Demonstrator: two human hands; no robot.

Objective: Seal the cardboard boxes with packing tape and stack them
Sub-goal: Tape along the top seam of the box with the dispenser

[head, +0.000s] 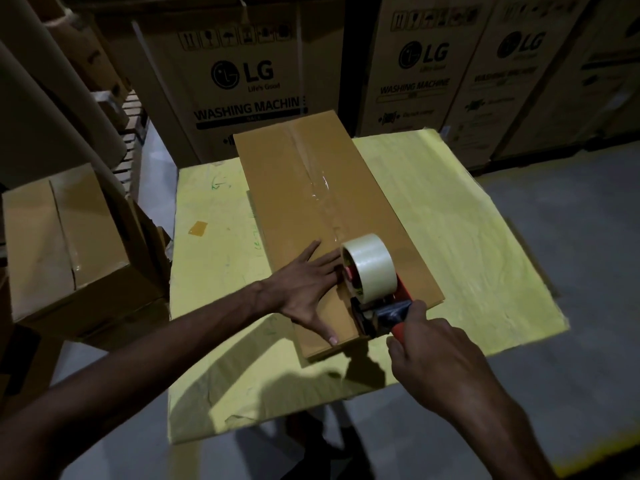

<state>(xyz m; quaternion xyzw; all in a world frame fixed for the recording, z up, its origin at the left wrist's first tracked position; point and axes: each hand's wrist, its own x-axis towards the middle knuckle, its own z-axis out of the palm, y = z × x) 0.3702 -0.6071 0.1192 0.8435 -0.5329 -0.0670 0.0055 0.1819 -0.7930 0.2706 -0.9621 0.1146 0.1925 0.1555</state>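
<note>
Right hand (440,355) grips the red-handled tape dispenser (369,271); left hand (304,289), flat, pins the stiff, probably light brown cardboard box (311,188), liftable by its sides.

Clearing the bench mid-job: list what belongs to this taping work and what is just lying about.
In use: cardboard box; tape dispenser, gripped by the right hand; left hand, flat on the box; taped box at left.

Lying about: LG washing machine cartons; tape scrap on the yellow table; cardboard tubes.

Brown box (311,188), yellow table (450,216), red-handled dispenser (384,306).
</note>
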